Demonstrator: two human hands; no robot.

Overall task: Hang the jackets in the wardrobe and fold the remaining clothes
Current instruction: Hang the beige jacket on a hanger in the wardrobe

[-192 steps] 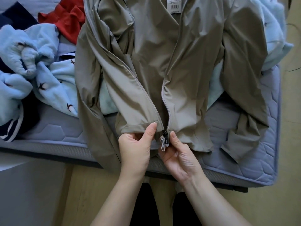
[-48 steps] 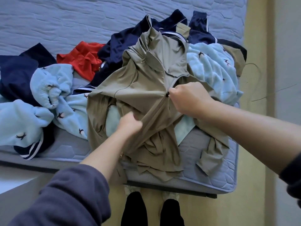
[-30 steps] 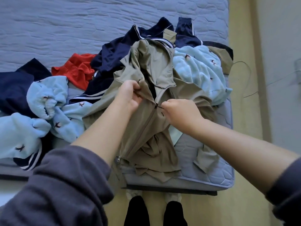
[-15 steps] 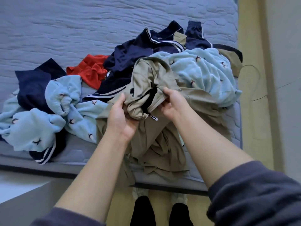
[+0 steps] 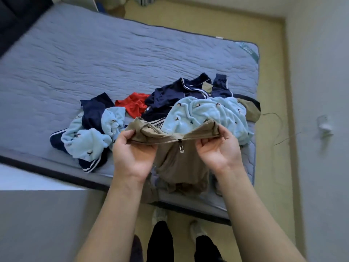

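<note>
My left hand [image 5: 132, 156] has its grip closed on the top edge of the thin olive-brown zip jacket [image 5: 181, 163], fingers pinching a bunched fold of cloth. My right hand [image 5: 217, 150] is clamped on the same edge further along, thumb on top. Between the two hands the edge runs taut, and the small black zip pull with a pale tab [image 5: 180, 147] hangs at its middle, the zip closed up to it. The rest of the jacket drops below the pull in loose folds over the near edge of the blue-grey quilted mattress [image 5: 94, 59].

Just beyond the jacket, touching it, lies a fluffy light-blue fleece garment with small dark bird shapes [image 5: 207, 114]. Behind that fleece sits a navy garment with white stripes [image 5: 181, 91], and to the left of the navy one a crumpled red garment [image 5: 135, 105]. Left of the jacket lies a second heap of the same light-blue fleece [image 5: 85, 140], mixed with dark navy cloth [image 5: 92, 110]. Right of the jacket, past the mattress corner, a thin cable [image 5: 279, 121] lies on the pale yellow floor [image 5: 272, 167]. Below the jacket, my legs in black trousers [image 5: 160, 242] stand on that floor.
</note>
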